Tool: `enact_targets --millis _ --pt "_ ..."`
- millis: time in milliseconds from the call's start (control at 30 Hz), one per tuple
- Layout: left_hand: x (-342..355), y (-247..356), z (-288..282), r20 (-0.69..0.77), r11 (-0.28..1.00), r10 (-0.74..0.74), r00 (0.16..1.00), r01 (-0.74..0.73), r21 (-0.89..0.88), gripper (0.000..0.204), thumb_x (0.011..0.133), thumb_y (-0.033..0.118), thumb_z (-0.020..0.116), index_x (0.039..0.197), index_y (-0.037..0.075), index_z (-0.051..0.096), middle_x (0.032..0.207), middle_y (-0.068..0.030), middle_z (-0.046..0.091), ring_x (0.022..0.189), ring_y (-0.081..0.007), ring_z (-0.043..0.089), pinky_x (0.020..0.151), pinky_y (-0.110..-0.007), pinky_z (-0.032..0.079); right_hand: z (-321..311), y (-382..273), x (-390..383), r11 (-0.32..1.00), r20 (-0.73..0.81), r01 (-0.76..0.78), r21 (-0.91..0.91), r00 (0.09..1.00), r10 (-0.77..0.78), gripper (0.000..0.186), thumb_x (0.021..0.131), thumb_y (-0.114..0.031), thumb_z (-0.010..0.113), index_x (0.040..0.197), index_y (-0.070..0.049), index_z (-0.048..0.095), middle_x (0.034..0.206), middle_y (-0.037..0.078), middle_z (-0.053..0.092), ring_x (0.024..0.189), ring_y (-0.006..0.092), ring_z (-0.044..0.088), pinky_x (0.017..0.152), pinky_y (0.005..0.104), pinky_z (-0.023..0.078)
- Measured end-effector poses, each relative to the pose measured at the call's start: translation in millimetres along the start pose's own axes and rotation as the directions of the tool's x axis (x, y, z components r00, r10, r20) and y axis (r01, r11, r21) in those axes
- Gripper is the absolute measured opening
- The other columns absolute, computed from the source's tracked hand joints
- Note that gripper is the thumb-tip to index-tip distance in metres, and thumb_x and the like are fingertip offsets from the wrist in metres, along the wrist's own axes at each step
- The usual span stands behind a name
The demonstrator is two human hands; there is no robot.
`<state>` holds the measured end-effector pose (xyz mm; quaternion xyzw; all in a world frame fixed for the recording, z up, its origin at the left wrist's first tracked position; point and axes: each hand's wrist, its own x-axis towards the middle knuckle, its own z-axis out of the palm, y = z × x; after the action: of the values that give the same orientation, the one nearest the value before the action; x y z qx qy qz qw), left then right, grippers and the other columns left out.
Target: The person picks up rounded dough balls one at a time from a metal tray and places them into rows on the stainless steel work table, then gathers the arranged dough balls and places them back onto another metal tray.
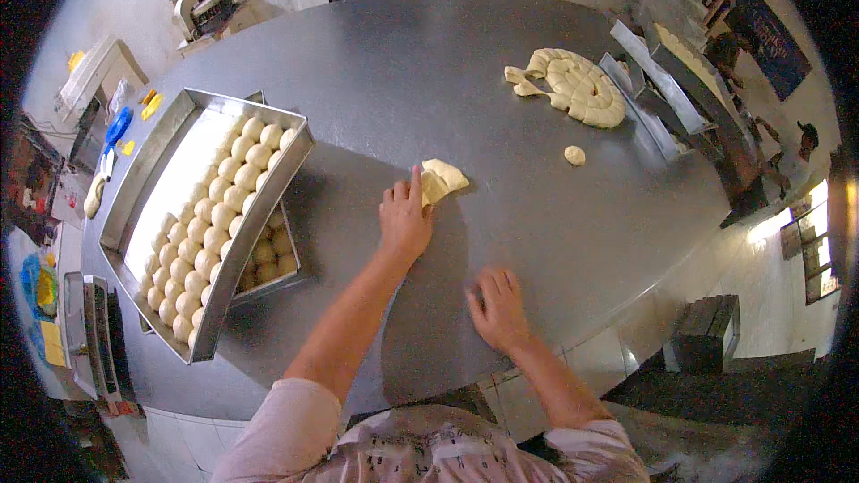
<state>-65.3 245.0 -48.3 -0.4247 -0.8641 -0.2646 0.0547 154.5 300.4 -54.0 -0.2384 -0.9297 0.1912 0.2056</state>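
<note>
My left hand (pixel 407 219) is closed on a flattened, uneven piece of pale dough (pixel 445 177) near the middle of the grey metal table (pixel 376 63). My right hand (pixel 497 304) is nearer the front edge, its fingers apart and slightly bent, holding nothing. A small round dough ball (pixel 574 156) lies to the right of that piece. Farther back at the right is a large cut disc of dough (pixel 577 88), with a loose strip at its left side.
At the left, a metal tray (pixel 292 130) with rows of dough balls rests on another filled tray (pixel 295 255). Metal trays (pixel 653 72) stand at the right edge. Blue and yellow tools (pixel 117 127) lie at the far left. Other people (pixel 801 148) are in the right background.
</note>
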Motion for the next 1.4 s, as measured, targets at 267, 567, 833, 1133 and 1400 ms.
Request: enact_targets --millis 267,567,833,1133,1400 --pt "-66 -7 -33 0.154 0.97 -0.035 0.988 0.071 -0.233 0.054 0.079 0.007 0.055 0.13 0.008 0.037 0.102 -0.0201 0.053 0.094 -0.0371 0.05 0.082 -0.044 0.042 -9 56 76 0.96 -0.246 -0.233 -0.154 0.95 0.191 0.018 0.072 -0.018 0.065 0.082 -0.006 0.056 0.089 0.013 0.055 0.087 0.0317 0.051 0.082 0.0462 0.038" --pt "-165 -31 -140 0.519 0.364 -0.339 0.785 0.618 -0.697 0.014 0.086 0.011 0.056 0.096 0.005 0.048 0.09 -0.0058 0.054 0.082 -0.0156 0.053 0.073 -0.028 0.044 -38 86 84 0.927 -0.258 -0.344 -0.151 0.919 0.299 0.024 0.071 -0.016 0.067 0.09 -0.003 0.057 0.094 0.014 0.056 0.094 0.0334 0.051 0.085 0.0435 0.04" --pt "-205 -62 -157 0.392 0.495 -0.543 0.743 0.66 -0.565 0.033 0.078 0.019 0.071 0.063 0.007 0.044 0.058 0.005 0.043 0.058 -0.0059 0.041 0.048 -0.025 0.035 -21 108 65 0.828 -0.255 -0.555 0.082 0.791 0.556 0.02 0.077 -0.013 0.062 0.094 -0.003 0.057 0.095 0.016 0.054 0.095 0.0317 0.051 0.081 0.0421 0.04" --pt "-271 -99 -216 0.548 0.161 -0.356 0.757 0.627 -0.762 0.034 0.078 0.02 0.071 0.099 0.004 0.05 0.094 -0.0022 0.055 0.085 -0.0097 0.054 0.076 -0.025 0.046 -60 58 63 0.729 0.067 -0.538 0.423 0.821 0.567 0.031 0.08 -0.017 0.059 0.107 -0.003 0.054 0.108 0.013 0.055 0.1 0.0264 0.054 0.082 0.0364 0.045" --pt "-296 -103 -216 0.493 0.165 -0.579 0.649 0.686 -0.709 0.026 0.081 0.023 0.068 0.077 0.009 0.047 0.066 0.0025 0.052 0.061 -0.0074 0.051 0.052 -0.023 0.041 17 -319 245 -0.041 -0.162 0.159 0.986 0.982 -0.098 0.035 0.086 -0.025 0.054 0.115 -0.006 0.047 0.103 0.009 0.054 0.097 0.0202 0.055 0.083 0.0324 0.047"
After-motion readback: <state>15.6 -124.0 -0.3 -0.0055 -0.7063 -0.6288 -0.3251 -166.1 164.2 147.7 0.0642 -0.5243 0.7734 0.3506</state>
